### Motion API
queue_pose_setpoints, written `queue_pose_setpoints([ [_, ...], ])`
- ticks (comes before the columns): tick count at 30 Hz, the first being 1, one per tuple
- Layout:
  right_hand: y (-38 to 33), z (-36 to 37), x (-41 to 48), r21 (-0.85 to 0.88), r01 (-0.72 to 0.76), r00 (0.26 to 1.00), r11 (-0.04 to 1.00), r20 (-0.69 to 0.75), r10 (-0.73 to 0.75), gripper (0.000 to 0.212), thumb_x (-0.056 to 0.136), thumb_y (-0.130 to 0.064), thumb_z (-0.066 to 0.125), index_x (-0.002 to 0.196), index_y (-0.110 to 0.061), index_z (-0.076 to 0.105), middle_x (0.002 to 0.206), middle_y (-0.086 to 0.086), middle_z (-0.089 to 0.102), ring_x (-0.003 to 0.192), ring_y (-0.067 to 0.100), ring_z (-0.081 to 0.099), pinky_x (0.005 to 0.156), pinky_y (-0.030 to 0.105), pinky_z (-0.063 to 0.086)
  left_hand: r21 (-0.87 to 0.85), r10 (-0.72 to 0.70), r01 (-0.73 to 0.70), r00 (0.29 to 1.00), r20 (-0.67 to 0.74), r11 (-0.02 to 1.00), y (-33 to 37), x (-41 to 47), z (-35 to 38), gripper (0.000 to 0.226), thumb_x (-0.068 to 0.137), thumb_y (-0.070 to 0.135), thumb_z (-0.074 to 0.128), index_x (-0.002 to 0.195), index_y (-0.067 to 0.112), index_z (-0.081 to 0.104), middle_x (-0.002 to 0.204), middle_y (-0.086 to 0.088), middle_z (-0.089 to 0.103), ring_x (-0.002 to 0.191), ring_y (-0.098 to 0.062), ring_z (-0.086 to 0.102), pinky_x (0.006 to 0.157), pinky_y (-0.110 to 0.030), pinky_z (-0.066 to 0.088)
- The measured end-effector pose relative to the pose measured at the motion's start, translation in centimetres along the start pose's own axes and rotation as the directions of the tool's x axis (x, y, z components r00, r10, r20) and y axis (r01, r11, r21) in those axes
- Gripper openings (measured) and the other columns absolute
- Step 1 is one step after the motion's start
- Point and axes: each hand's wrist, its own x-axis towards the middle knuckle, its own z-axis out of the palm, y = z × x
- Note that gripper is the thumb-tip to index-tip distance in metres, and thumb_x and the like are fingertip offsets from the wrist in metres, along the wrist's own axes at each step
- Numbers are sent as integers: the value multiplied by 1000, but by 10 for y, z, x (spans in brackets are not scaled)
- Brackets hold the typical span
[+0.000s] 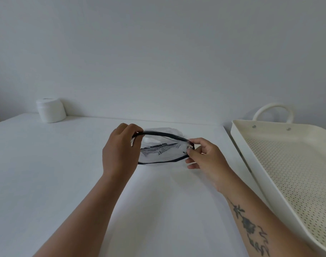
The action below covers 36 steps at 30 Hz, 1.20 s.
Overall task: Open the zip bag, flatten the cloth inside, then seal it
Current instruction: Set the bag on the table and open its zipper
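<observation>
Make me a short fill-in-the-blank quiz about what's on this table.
1. Both hands hold the zip bag by its ____ rim.
2. The bag's mouth is ____.
3. The perforated tray sits on the person's ____ side.
4. The white jar stands against the ____.

Missing words: black; open; right; wall

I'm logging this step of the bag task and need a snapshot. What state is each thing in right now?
Clear zip bag with black edging: mouth spread open, held above the table.
White cloth inside the bag: bunched, not flattened.
Left hand: pinching the bag's left end.
Right hand: pinching the bag's right end.
White lidded jar: upright, closed.
Cream perforated tray with handle: nothing visible in it.
</observation>
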Motion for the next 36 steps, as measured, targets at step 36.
queue_pose_setpoints([
  [36, -1, 2, -5, -211, 90, 976, 973, 211, -44, 36, 68, -41, 82, 100, -46, 67, 114, -16, 55, 100, 7, 57, 79, 19, 46, -377, 20, 140, 921, 390, 916, 19, -12, 16, 14, 74, 30, 82, 82, 29, 70, 75, 17, 69, 71, 3, 60, 65, -9, 41],
])
